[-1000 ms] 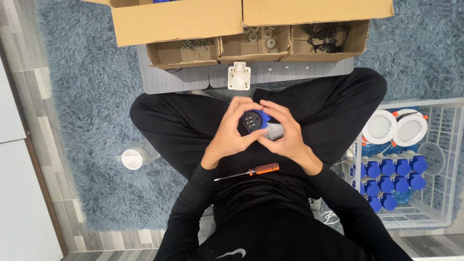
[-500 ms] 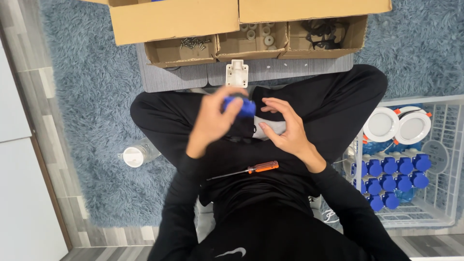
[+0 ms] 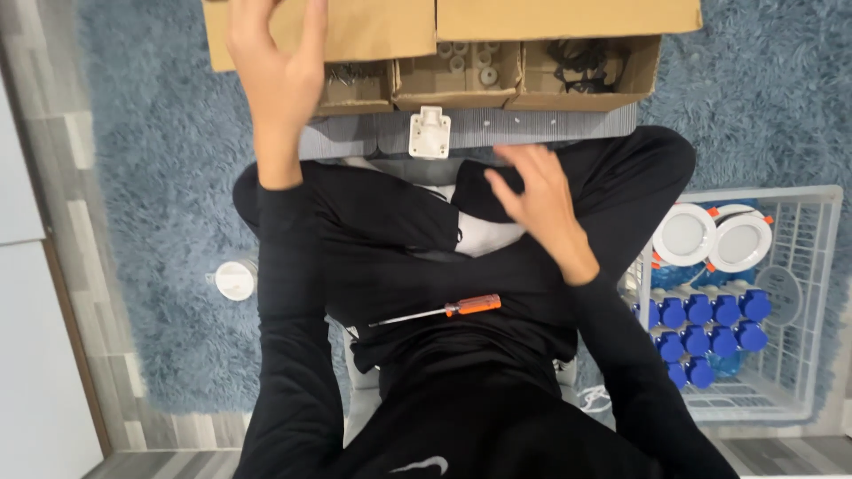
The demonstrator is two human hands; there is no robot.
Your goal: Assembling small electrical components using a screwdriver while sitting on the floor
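I sit cross-legged on a blue rug. My left hand point(image 3: 277, 75) is raised over the flap of the cardboard box point(image 3: 382, 31), back toward the camera, its fingertips cut off by the top edge. No blue part shows in it. My right hand point(image 3: 537, 200) hovers over my lap with fingers spread and nothing in it, above a white piece point(image 3: 484, 232) resting between my legs. An orange-handled screwdriver point(image 3: 444, 310) lies across my lap.
The box's compartments hold small screws, white pieces and black parts. A white bracket point(image 3: 429, 133) lies on a grey mat in front of it. A white wire basket point(image 3: 799, 293) on the right holds several blue caps and two round white lamps. A white round lid point(image 3: 235, 279) lies on the rug at the left.
Both hands held a blue round part over the lap; the left hand lifted it away toward the box, and the part is now out of sight. The right hand opened.
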